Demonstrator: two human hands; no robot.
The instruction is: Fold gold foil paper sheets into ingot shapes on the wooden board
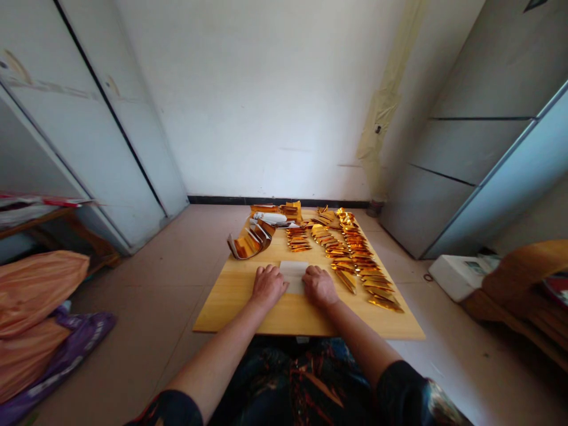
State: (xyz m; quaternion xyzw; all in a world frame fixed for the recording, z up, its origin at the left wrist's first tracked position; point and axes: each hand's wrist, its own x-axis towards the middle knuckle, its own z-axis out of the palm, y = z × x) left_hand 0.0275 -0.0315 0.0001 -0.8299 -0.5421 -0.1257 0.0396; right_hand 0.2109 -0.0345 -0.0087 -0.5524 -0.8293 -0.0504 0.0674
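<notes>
A pale rectangular sheet of paper (293,273) lies on the wooden board (235,296) in front of me. My left hand (268,286) is closed at its left edge, fingers curled and thumb pointing inward. At the right edge, my right hand (319,286) grips the paper in the same way, its fingertips partly hidden. To the right run rows of folded shiny gold foil pieces (359,248), lying one over another. Behind the paper is a smaller stack of folded gold pieces (299,239). A curled bundle of gold foil sheets (251,239) rests at the back left.
A white object (270,219) lies at the board's far side. Grey cabinets (89,118) stand left, and a tall grey fridge-like unit (452,148) right. Orange bags (39,290) and a purple bag (84,337) lie left. A white box (461,278) is on the floor right.
</notes>
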